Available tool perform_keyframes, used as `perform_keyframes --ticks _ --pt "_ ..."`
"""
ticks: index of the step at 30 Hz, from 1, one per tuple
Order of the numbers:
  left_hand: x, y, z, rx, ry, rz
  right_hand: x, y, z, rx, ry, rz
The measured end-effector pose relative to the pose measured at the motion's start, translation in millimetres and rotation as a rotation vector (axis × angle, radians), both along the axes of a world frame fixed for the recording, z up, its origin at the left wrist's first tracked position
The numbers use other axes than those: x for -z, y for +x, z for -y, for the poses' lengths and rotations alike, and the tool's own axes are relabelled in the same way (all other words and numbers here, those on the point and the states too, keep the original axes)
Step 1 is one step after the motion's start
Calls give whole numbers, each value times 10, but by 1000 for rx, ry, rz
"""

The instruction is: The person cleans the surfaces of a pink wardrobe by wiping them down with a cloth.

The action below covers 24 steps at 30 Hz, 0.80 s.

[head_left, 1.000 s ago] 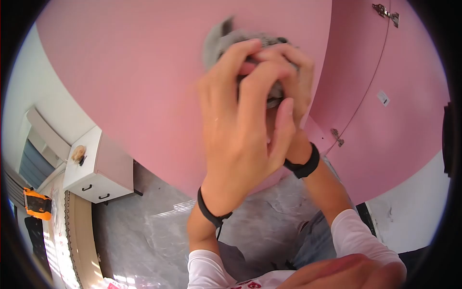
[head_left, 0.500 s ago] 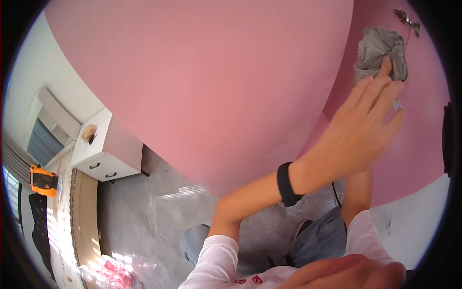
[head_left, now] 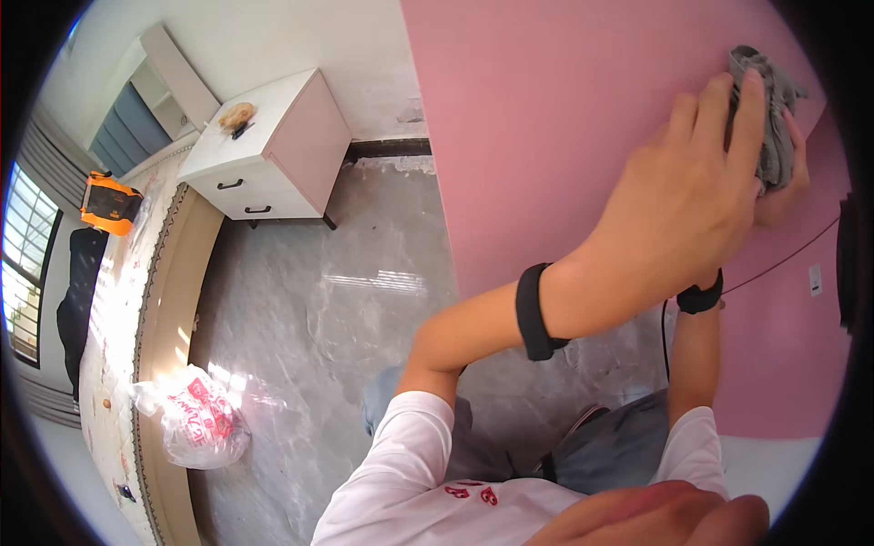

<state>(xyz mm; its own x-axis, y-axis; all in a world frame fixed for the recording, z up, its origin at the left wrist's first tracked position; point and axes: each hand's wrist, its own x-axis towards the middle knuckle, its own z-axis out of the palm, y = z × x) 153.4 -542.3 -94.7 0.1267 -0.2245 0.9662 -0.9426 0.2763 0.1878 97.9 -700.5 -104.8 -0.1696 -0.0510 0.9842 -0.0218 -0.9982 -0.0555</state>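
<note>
A crumpled grey cloth (head_left: 776, 118) is at the upper right, in front of a pink panel (head_left: 546, 136). My left hand (head_left: 678, 196), with a black band at the wrist, reaches across to it, its fingers bent against the cloth's left side. On the cloth's right side my right hand (head_left: 783, 182) holds it; much of that hand is hidden behind my left hand and the cloth. Both hands have the cloth between them, close to the panel's right edge.
A white two-drawer cabinet (head_left: 264, 155) stands at the upper left. Beside it a bed (head_left: 173, 300) carries an orange and black item (head_left: 111, 204). A plastic bag (head_left: 205, 423) with red print lies by the bed. Grey floor (head_left: 309, 337) stretches between bed and panel.
The cloth has gone from in front of the panel's middle to the upper right, with both hands on it. The pink panel has shifted rightward in view, showing more floor and cabinet.
</note>
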Motion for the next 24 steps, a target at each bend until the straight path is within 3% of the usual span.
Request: perform_keyframes --ticks 2,6,8,10,14,17,20,23,24 --pt "-5 67 -219 -79 46 23 23 308 -223 -48 -161 152" --pt "-44 286 -652 -201 144 36 58 650 -648 -53 -100 170" --pt "-89 385 -886 -274 195 47 39 832 -879 -79 -215 232" --pt "-118 469 -1090 -327 244 66 74 1003 -1114 -52 -117 222" --pt "-198 635 -1467 -347 338 -4 71 1163 -1426 -165 -116 182" --pt "-268 766 -1749 -332 435 -100 170 1287 -1608 -87 -114 71" --pt "-253 828 -1928 -332 475 -159 188 1416 -1868 -230 -48 99" --pt "-244 874 -2060 -406 515 -167 202 1405 -2012 -280 -96 -63" --pt "-247 857 -2089 -315 486 -309 172 1356 -2048 -372 -49 -124"
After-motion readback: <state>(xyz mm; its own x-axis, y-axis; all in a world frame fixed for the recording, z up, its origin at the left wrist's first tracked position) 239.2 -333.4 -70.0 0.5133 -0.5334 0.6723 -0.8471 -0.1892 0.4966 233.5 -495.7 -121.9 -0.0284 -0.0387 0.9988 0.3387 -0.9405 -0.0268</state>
